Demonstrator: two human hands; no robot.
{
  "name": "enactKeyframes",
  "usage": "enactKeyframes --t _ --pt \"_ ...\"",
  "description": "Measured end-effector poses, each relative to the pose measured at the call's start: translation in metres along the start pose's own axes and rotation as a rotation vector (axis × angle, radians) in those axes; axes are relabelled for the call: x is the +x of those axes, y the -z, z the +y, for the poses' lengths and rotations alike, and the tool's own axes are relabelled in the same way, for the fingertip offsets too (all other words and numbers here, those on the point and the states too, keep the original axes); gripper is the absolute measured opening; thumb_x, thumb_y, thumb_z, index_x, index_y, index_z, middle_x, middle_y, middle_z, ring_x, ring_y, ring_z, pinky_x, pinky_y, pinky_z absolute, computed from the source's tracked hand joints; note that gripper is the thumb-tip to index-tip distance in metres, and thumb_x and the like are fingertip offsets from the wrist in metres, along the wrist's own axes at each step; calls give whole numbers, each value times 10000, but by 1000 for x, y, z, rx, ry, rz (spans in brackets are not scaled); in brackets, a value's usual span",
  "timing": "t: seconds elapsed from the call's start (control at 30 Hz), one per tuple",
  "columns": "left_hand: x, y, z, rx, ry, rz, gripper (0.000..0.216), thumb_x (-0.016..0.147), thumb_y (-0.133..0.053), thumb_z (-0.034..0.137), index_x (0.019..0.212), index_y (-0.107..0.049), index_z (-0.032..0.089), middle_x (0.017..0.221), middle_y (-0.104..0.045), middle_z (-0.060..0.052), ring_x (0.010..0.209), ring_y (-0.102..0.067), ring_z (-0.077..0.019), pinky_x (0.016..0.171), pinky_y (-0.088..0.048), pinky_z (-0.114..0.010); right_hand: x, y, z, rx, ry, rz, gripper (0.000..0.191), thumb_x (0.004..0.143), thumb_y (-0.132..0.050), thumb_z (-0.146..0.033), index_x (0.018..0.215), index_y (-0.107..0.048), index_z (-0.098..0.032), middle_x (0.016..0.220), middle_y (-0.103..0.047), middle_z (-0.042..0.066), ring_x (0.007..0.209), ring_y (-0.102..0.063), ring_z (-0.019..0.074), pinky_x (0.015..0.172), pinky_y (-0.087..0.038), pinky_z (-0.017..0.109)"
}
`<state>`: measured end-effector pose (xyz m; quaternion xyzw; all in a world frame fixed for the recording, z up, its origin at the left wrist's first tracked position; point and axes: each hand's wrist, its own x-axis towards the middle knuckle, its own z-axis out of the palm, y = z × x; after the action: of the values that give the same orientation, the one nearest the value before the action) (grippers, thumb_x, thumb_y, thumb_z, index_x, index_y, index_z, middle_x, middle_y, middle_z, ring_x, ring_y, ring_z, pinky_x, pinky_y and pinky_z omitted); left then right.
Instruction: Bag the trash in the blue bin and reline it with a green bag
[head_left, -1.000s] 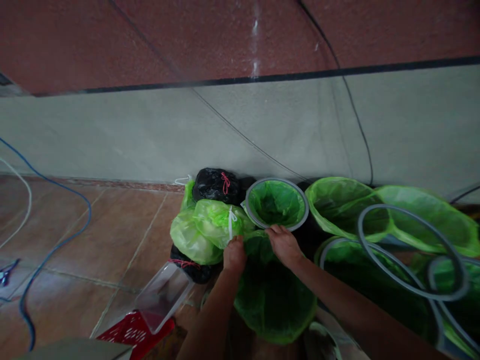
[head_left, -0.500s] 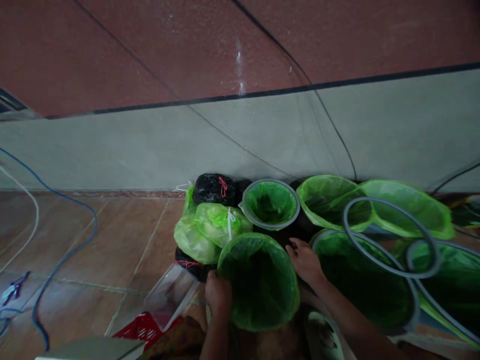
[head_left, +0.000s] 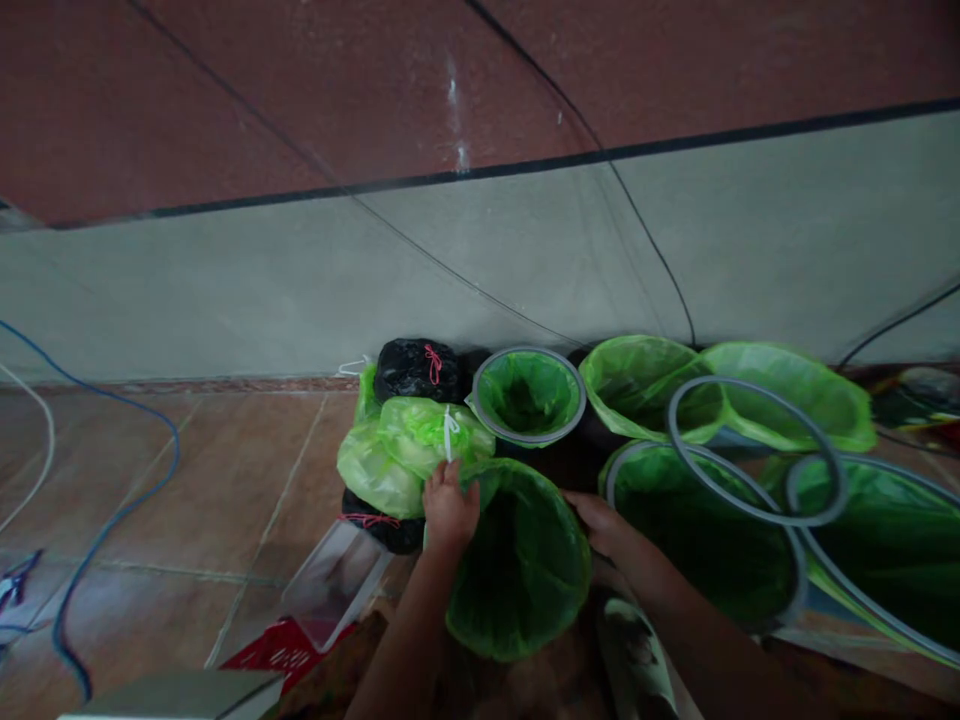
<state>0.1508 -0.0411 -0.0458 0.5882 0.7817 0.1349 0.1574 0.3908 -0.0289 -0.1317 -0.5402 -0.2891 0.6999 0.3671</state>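
Note:
A bin lined with a green plastic bag (head_left: 517,570) stands in front of me on the floor. My left hand (head_left: 450,508) grips the bag's rim at the upper left, fingers curled over the edge. My right hand (head_left: 611,528) rests on the rim at the right side, fingers bent along it. A smaller lined bin with a grey ring (head_left: 527,396) stands just beyond, against the wall.
Tied green bags (head_left: 409,450) and black bags (head_left: 416,370) are piled at the left. More green-lined bins with loose grey rings (head_left: 750,450) crowd the right. A clear lid on a red basket (head_left: 330,590) lies at lower left. A blue cable (head_left: 112,510) curves over the tiled floor.
My left hand has moved up from the bin's lower left to its upper left rim. The right hand has slid slightly down the right rim.

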Motion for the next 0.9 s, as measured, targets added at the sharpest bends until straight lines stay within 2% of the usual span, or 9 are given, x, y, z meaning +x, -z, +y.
enactKeyframes --t 0.13,0.27,0.37,0.47,0.63,0.77,0.9 --pt "33 -12 37 63 -307 -152 454 891 -526 378 1317 -535 222 1387 -542 -97 1274 -466 -292 1069 -366 -497 -6 -7 -6 115 -118 -62 306 656 -738 -395 889 -736 -197 781 -763 66 759 -706 274 764 -537 429" --pt "46 -33 60 57 -464 -251 409 906 -497 470 1263 -584 289 1333 -593 -59 1270 -459 -297 1077 -305 -598 -5 -12 -10 208 -147 -14 326 624 -785 -337 911 -715 -198 843 -765 60 765 -708 246 778 -537 401" --pt "52 -46 62 65 -502 -361 357 896 -507 510 1126 -669 290 1216 -665 -48 1212 -506 -292 1085 -268 -611 -5 -14 -9 227 -122 116 423 560 -838 -306 943 -689 -210 792 -752 31 717 -696 219 738 -540 371" --pt "58 -51 54 63 -554 -462 331 888 -528 507 1078 -690 288 1153 -692 -38 1158 -549 -262 1114 -236 -563 -8 -16 -5 211 -17 164 527 524 -864 -327 998 -663 -216 847 -746 27 739 -688 214 726 -536 365" --pt "69 -47 41 58 -580 -559 237 904 -533 329 1099 -663 294 1147 -694 -20 1163 -556 -208 1160 -180 -461 -14 -17 4 115 136 221 524 521 -853 -366 980 -663 -200 943 -740 64 829 -672 237 749 -522 373" --pt "71 -49 41 117 -571 -554 212 883 -536 225 1053 -654 272 1123 -694 -22 1157 -566 -191 1160 -206 -417 -23 -16 20 66 143 233 521 538 -840 -354 1004 -664 -199 942 -749 67 821 -676 249 750 -530 375" --pt "70 -52 42 171 -532 -531 181 862 -559 197 1010 -648 253 1084 -692 -36 1125 -596 -190 1077 -347 -340 -41 -16 33 123 45 240 620 501 -868 -365 1057 -653 -197 908 -762 63 782 -692 268 741 -538 403"
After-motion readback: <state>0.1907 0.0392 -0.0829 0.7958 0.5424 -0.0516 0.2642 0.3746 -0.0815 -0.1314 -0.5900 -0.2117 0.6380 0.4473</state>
